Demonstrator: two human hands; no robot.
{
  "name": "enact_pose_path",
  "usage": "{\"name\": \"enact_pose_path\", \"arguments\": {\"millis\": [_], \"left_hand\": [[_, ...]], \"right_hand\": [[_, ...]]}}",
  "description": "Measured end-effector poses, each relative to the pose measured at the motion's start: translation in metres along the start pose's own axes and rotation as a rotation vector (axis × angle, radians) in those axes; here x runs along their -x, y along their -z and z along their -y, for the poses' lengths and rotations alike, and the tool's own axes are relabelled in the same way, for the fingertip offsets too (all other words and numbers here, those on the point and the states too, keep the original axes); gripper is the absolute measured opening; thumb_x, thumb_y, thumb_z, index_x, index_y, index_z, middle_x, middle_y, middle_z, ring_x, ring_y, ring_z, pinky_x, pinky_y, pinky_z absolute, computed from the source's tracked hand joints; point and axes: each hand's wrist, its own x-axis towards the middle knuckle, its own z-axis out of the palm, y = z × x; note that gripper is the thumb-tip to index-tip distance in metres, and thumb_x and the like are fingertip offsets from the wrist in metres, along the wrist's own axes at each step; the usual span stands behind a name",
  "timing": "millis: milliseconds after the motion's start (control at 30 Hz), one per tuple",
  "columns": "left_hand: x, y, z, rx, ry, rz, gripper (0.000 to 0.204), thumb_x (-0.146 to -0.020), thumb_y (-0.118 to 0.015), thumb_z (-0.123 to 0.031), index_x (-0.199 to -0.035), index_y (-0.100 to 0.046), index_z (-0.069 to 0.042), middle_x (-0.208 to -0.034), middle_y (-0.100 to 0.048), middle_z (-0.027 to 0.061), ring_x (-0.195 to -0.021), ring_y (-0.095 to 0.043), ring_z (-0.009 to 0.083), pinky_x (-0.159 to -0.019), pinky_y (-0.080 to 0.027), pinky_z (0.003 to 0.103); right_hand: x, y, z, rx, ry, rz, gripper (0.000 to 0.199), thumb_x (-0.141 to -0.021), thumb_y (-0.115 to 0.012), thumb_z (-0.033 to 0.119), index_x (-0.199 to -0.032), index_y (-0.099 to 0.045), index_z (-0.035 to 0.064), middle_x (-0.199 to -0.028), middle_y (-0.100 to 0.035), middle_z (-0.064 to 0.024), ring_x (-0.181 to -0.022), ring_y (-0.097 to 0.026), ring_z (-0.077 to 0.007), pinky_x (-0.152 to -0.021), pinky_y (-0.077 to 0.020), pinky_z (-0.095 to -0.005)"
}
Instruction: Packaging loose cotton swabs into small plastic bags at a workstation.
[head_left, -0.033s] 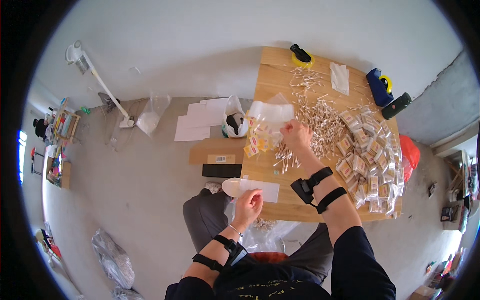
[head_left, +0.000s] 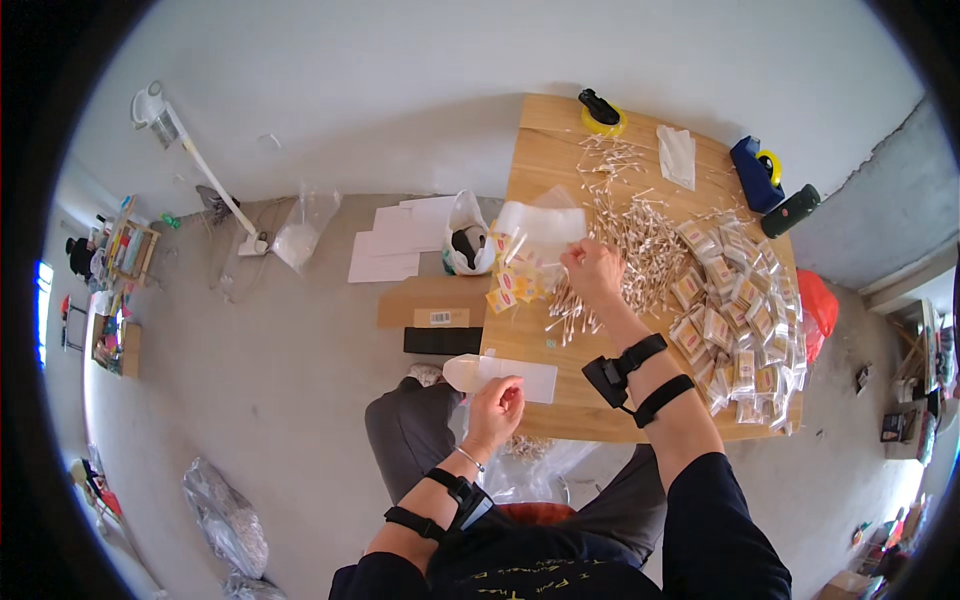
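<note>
My left hand [head_left: 497,412] is closed, fingers curled together, at the table's near left edge beside a flat white rectangular sheet [head_left: 537,382]; whether anything is in it cannot be seen. A clear rounded piece of plastic [head_left: 462,373] sticks out past the sheet's left end. My right hand [head_left: 593,272] is pinched closed by the left side of a heap of cotton swabs [head_left: 640,250]; its fingertips hide what they hold, if anything. Next to it lie a stack of clear plastic bags [head_left: 545,222] and some yellow-and-white printed cards [head_left: 512,283].
Many filled clear packets [head_left: 745,320] are piled on the table's right. Farther back are a yellow tape roll [head_left: 603,122], a white packet [head_left: 677,157], a blue tape dispenser [head_left: 755,175] and a dark cylinder [head_left: 791,211]. A cardboard box [head_left: 440,303] stands left of the table.
</note>
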Motion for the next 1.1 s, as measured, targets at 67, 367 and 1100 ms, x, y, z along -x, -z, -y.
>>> {"name": "enact_pose_path", "arguments": {"millis": [67,367,1100], "left_hand": [[0.001,0.000,0.000,-0.053,-0.009,0.000,0.014,-0.084,-0.068,-0.005,-0.097,-0.065,-0.003,-0.080,-0.065,0.0043,-0.063,-0.059,0.0093,-0.055,-0.047,0.021],[-0.009,0.011,-0.004,0.449,0.292,0.059,0.039,-0.093,-0.065,-0.025,-0.122,-0.056,-0.001,-0.098,-0.064,0.0023,-0.082,-0.059,0.0082,-0.064,-0.045,0.021],[0.010,0.045,-0.088,0.932,0.543,-0.342,0.031,-0.093,-0.064,-0.017,-0.116,-0.051,0.000,-0.101,-0.063,0.0065,-0.082,-0.061,0.0123,-0.071,-0.049,0.025]], "right_hand": [[0.008,0.010,-0.002,-0.011,0.083,-0.145,0.013,-0.079,-0.070,0.020,-0.083,-0.068,0.0078,-0.087,-0.069,-0.0099,-0.102,-0.056,-0.0307,-0.091,-0.0394,-0.0450],[0.121,0.021,0.009,-0.533,0.267,0.109,0.004,-0.081,-0.063,0.005,-0.083,-0.062,0.0004,-0.069,-0.063,-0.0125,-0.064,-0.061,-0.0189,-0.060,-0.0483,-0.0338],[0.189,0.005,0.050,-1.057,-0.054,0.423,0.018,-0.086,-0.069,0.014,-0.074,-0.065,0.0008,-0.068,-0.063,-0.0012,-0.063,-0.054,-0.0055,-0.056,-0.0421,-0.0217]]}}
